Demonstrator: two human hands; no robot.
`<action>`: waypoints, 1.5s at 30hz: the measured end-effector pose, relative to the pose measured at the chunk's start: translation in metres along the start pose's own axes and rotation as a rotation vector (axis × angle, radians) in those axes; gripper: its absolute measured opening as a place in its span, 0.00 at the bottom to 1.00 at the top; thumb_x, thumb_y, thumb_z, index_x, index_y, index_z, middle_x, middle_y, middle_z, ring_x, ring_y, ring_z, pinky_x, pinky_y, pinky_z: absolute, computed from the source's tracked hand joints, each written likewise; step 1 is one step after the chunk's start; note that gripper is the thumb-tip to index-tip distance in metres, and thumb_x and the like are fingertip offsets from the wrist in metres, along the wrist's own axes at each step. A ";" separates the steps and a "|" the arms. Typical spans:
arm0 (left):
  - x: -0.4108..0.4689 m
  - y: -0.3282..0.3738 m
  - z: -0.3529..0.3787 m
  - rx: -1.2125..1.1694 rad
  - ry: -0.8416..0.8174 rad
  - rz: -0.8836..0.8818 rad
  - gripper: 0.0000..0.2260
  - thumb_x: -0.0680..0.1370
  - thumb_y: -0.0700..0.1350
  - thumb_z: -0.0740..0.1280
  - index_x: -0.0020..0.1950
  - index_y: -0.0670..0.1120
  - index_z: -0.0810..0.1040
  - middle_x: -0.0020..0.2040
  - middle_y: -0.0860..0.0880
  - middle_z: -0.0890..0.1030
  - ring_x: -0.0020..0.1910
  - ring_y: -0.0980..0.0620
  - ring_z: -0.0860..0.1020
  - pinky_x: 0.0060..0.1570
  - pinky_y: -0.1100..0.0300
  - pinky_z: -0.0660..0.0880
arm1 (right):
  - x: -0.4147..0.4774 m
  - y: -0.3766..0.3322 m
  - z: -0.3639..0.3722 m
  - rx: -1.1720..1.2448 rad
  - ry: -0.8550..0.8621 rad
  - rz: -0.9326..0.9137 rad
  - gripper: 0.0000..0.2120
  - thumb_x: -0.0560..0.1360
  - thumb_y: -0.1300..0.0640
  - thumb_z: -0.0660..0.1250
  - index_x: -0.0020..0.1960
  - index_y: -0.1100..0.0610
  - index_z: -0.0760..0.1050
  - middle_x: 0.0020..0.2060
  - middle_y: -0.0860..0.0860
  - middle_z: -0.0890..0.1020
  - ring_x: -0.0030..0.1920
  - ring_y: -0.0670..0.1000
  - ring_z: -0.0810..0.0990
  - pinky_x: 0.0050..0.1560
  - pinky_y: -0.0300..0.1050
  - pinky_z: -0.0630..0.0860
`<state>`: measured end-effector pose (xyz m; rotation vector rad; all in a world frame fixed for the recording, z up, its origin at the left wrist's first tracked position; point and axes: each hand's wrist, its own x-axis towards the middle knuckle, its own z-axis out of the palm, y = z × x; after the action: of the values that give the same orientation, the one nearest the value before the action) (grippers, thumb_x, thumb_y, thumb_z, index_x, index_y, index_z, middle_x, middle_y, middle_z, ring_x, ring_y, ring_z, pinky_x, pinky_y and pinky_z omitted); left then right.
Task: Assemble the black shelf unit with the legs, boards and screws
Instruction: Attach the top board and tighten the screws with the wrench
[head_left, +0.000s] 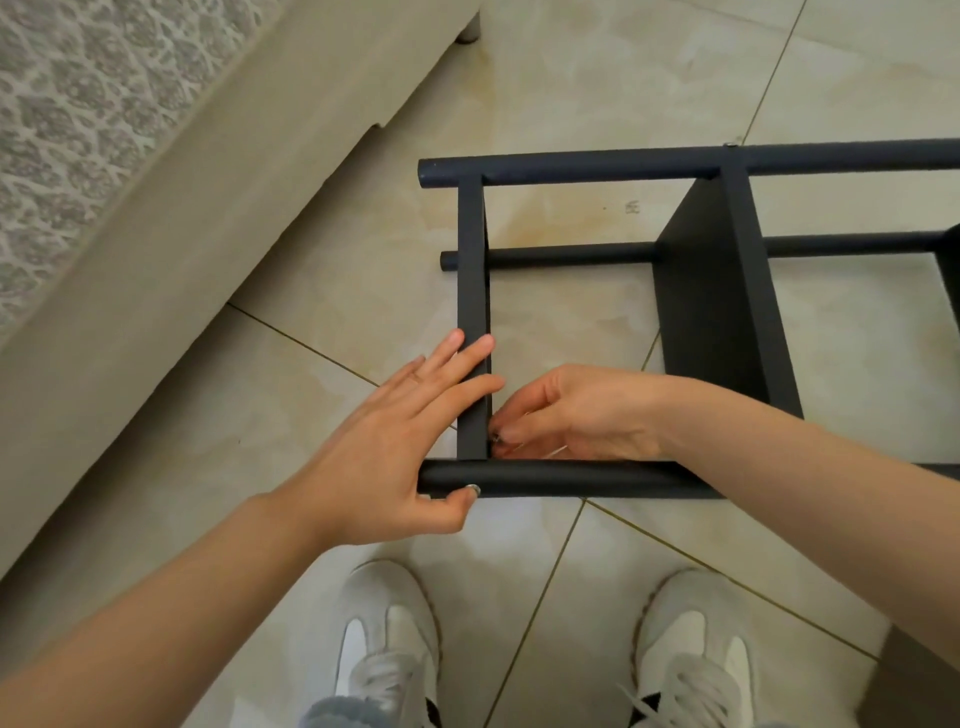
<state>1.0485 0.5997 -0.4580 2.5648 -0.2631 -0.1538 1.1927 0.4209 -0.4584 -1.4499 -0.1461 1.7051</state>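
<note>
Finding: the black shelf unit of round legs and flat boards (722, 312) lies on its side on the pale tiled floor (571, 104), directly ahead of my feet.

Left hand (384, 441): fingers straight and spread, laid flat along the edge of the black end board (472, 270). The thumb presses the tip of the near black round leg (571, 478), beside a silver screw head (472, 488).

Right hand (576, 415): reaching inside the frame, with the fingertips pinched on a small dark fastener (497, 438) in the inner corner where board meets leg. It may be a screw tip or a nut; the view is too cramped to tell.

Assessment: this is the last corner joint of the end board.

Recommendation:
- Keep the board square and tight against the leg under the left hand.
- Start the thread by fingertip only, and back off if it binds.
- Tighten fully only once the board sits flush, so the thread does not cross or the board rack.
</note>
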 end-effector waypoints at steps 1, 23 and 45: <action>0.000 -0.001 0.000 0.008 0.002 0.001 0.38 0.71 0.57 0.66 0.80 0.51 0.61 0.83 0.57 0.50 0.82 0.54 0.45 0.79 0.56 0.49 | 0.004 0.000 0.001 -0.025 0.003 0.003 0.11 0.78 0.65 0.67 0.59 0.64 0.80 0.51 0.58 0.85 0.50 0.52 0.86 0.48 0.40 0.81; -0.004 0.002 0.007 -0.003 0.020 0.010 0.39 0.71 0.57 0.66 0.81 0.52 0.58 0.83 0.56 0.50 0.82 0.51 0.47 0.79 0.49 0.54 | 0.020 0.011 0.005 -0.141 -0.025 -0.043 0.09 0.76 0.62 0.69 0.54 0.66 0.81 0.43 0.55 0.84 0.40 0.48 0.80 0.48 0.41 0.79; -0.006 0.002 0.007 -0.025 0.013 0.008 0.40 0.71 0.57 0.66 0.81 0.53 0.57 0.83 0.57 0.49 0.82 0.52 0.46 0.75 0.49 0.55 | 0.027 0.009 0.006 -0.114 -0.089 0.067 0.13 0.78 0.62 0.67 0.60 0.66 0.78 0.50 0.58 0.83 0.46 0.50 0.82 0.52 0.44 0.79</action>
<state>1.0417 0.5958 -0.4629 2.5385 -0.2645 -0.1370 1.1847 0.4354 -0.4818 -1.4766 -0.2493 1.8429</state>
